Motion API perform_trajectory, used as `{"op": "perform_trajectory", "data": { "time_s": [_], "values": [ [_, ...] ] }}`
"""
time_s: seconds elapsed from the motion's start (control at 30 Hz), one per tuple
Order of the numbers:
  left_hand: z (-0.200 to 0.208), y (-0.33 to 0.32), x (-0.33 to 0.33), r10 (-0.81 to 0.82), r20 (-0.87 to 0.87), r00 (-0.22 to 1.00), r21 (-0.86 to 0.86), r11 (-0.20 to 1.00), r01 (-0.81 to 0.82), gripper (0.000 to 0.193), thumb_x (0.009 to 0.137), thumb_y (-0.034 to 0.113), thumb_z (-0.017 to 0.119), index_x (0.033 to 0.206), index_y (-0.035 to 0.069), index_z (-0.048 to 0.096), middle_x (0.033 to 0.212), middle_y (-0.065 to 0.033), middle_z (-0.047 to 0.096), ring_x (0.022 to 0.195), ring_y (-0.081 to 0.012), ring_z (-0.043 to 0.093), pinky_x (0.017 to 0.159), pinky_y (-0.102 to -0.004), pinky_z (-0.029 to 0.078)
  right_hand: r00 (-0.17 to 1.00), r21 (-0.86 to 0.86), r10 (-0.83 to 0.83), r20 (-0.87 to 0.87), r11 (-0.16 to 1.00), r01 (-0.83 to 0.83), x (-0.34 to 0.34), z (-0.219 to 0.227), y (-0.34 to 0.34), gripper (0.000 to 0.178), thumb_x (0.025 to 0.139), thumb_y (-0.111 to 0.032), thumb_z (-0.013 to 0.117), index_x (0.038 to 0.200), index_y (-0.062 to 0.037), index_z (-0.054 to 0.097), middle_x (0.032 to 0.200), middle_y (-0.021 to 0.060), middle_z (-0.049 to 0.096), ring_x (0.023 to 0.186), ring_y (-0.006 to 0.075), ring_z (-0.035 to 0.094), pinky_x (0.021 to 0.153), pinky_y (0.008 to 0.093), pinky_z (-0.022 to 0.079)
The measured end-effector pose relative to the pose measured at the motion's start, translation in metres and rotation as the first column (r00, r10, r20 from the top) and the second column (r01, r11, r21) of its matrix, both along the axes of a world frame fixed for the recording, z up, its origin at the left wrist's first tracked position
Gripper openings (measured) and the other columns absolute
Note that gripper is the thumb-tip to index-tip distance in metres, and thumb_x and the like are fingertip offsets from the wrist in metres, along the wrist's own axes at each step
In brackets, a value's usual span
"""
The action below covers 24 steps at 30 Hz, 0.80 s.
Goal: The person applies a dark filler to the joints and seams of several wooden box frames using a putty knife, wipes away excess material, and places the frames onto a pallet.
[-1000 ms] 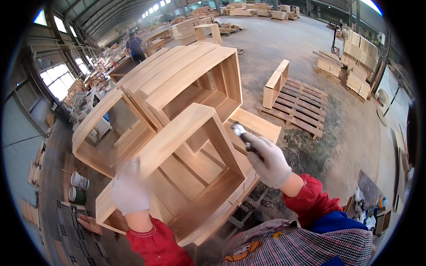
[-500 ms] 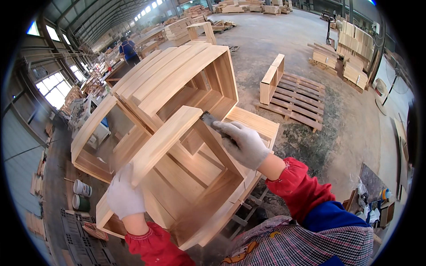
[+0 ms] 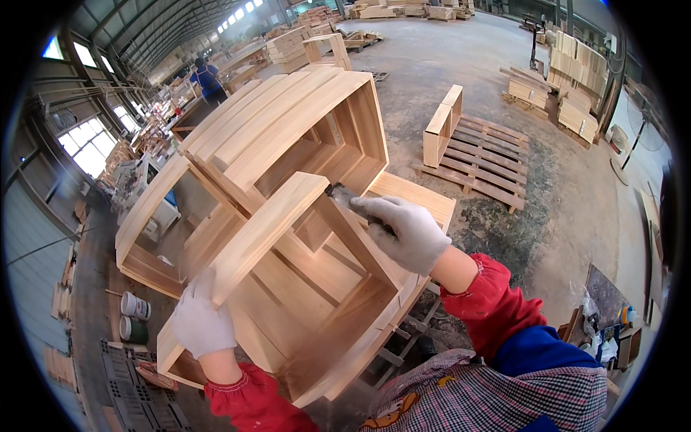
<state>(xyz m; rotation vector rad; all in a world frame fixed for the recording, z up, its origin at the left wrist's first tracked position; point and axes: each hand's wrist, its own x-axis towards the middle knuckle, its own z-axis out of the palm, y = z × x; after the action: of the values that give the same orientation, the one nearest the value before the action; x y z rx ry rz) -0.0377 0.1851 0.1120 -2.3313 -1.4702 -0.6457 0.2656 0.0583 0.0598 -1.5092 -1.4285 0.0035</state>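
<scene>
A pale wooden frame (image 3: 270, 230), open like a drawer box, stands tilted in front of me. Gloved in white, my left hand (image 3: 204, 320) is closed round its near left end. My right hand (image 3: 409, 234), also gloved, grips a small dark flat tool (image 3: 345, 196) at the frame's upper right corner. The fingers cover most of that tool, so its exact kind cannot be made out. Just behind stand several larger wooden frames (image 3: 288, 133) side by side, with a flat board (image 3: 414, 198) under the right hand's side.
A slatted pallet (image 3: 481, 162) with a small wooden frame (image 3: 440, 129) on it lies to the right. Two paint buckets (image 3: 134, 306) stand at the left by dark plastic grating (image 3: 140, 385). A person in blue (image 3: 207, 81) is far off. Timber stacks (image 3: 529, 90) sit at the back right.
My right hand has shifted slightly right with the dark tool, drawing back a little from the frame's corner. The left hand keeps its place on the frame.
</scene>
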Motion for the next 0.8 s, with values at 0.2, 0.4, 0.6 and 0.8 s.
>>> {"op": "perform_trajectory", "data": {
  "time_s": [0.2,0.4,0.6,0.8],
  "values": [
    [-0.001,0.001,0.002,0.002,-0.002,1.000,-0.005,1.000,-0.002,0.053,0.069,0.003,0.072,0.121,0.012,0.065,0.120,-0.0119,0.065,0.110,-0.0299,0.062,0.095,-0.0371,0.048,0.995,-0.146,-0.035,0.093,0.988,0.049,-0.003,0.012,-0.004,0.035,0.089,-0.009,0.051,0.122,-0.0118,0.061,0.099,0.0145,0.065,0.090,0.0333,0.064,0.078,0.0410,0.053],
    [0.003,-0.003,0.003,0.019,-0.021,1.000,0.006,1.000,-0.019,0.053,0.070,0.004,0.072,0.122,0.013,0.065,0.120,-0.0120,0.065,0.110,-0.0295,0.062,0.095,-0.0367,0.048,0.986,-0.124,-0.060,0.156,0.989,0.080,-0.003,0.026,-0.006,0.035,0.089,-0.010,0.050,0.122,-0.0138,0.060,0.096,0.0151,0.064,0.087,0.0335,0.064,0.075,0.0420,0.052],
    [0.000,0.001,-0.005,-0.027,-0.017,0.999,0.091,0.995,0.029,0.052,0.070,0.001,0.064,0.118,0.020,0.066,0.115,-0.0100,0.066,0.103,-0.0329,0.063,0.086,-0.0410,0.051,0.984,-0.168,-0.035,0.176,0.984,0.065,-0.005,0.031,-0.007,0.037,0.089,-0.010,0.050,0.124,-0.0142,0.059,0.097,0.0158,0.065,0.086,0.0348,0.064,0.075,0.0426,0.052],
    [0.002,0.008,0.001,0.052,0.010,0.999,0.005,0.999,-0.052,0.047,0.075,0.008,0.072,0.122,0.015,0.066,0.119,-0.0107,0.066,0.108,-0.0297,0.062,0.093,-0.0365,0.048,0.980,-0.307,-0.021,0.198,0.948,0.082,-0.007,0.021,-0.006,0.040,0.087,-0.009,0.051,0.126,-0.0141,0.058,0.100,0.0168,0.065,0.088,0.0359,0.063,0.076,0.0433,0.051]
  ]
}}
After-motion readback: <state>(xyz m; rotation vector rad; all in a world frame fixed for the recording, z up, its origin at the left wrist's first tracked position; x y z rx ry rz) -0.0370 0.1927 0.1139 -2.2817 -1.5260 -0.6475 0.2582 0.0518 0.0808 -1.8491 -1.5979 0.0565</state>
